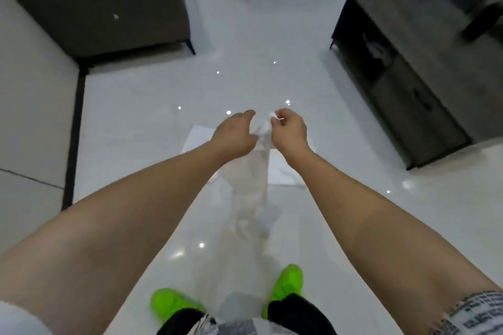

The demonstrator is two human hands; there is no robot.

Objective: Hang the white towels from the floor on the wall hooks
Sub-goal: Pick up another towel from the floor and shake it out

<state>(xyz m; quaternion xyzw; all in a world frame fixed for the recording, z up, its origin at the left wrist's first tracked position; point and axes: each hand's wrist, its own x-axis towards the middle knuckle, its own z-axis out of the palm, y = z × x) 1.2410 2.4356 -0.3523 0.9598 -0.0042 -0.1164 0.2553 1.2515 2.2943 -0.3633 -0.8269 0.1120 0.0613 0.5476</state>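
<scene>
A white towel point(250, 185) hangs down in front of me, bunched at its top between both hands. My right hand point(290, 130) pinches the towel's upper corner. Close beside it, my left hand point(234, 133) has its fingers curled into the same bunched cloth. Another white towel point(283, 168) lies flat on the glossy white floor point(152, 128), partly hidden behind the hanging one and my arms. No wall hooks are in view.
A grey sofa point(103, 16) stands at the back left against a white wall. A dark low cabinet point(419, 62) stands at the right. My green shoes point(288, 283) are on the floor below. Open floor runs between the sofa and the cabinet.
</scene>
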